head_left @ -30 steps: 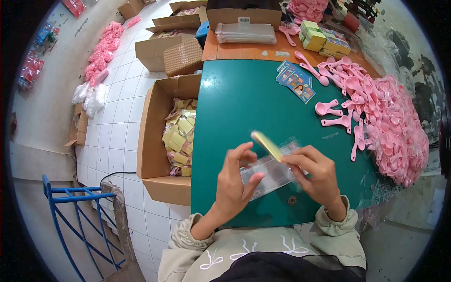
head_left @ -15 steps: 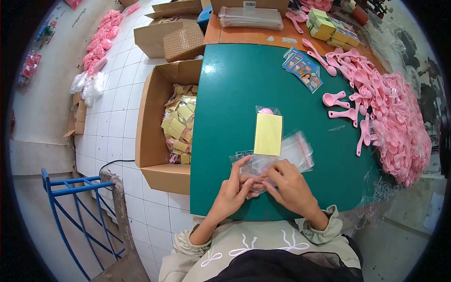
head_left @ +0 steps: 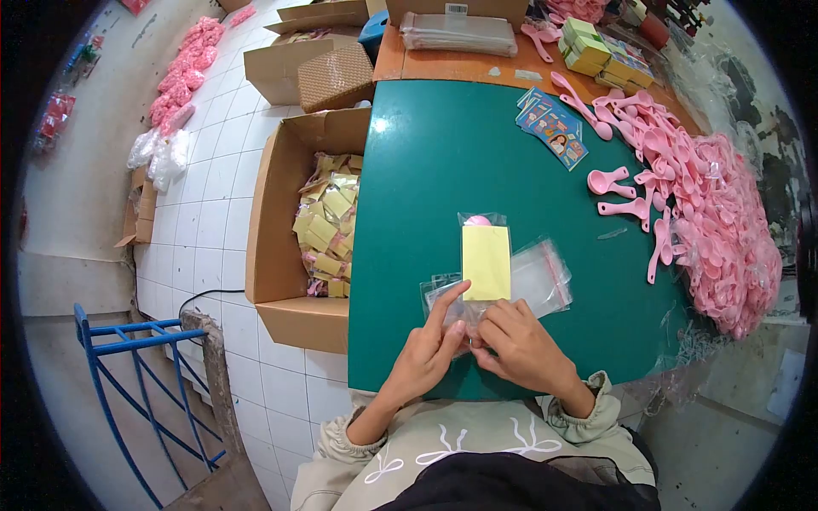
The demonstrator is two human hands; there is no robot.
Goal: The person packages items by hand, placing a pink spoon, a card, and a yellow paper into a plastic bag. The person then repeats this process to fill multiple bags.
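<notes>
A clear plastic bag (head_left: 465, 220) holds a yellow card (head_left: 486, 262), with the rounded end of a pink spoon (head_left: 479, 221) showing above it. The bag's lower end lies between my hands. My right hand (head_left: 517, 345) has its fingers pinched on that end. Close beside it, my left hand (head_left: 429, 353) grips the same end between thumb and curled fingers, its index finger stretched along the bag's left side. My fingers partly hide the plastic there. Beneath, flat clear bags (head_left: 541, 277) lie on the green table (head_left: 409, 187).
Pink measuring spoons (head_left: 724, 230) are heaped on the right, several loose ones beside them. Printed cards (head_left: 554, 128) lie fanned out at the back. Left of the table stands a cardboard box (head_left: 277, 204) of yellow-card packets (head_left: 328, 226). Stacked card bundles (head_left: 588, 51) sit on the wooden surface behind.
The bag with the yellow card has moved slightly toward me. My right fingers have closed in on its lower end, and my left hand has shifted little.
</notes>
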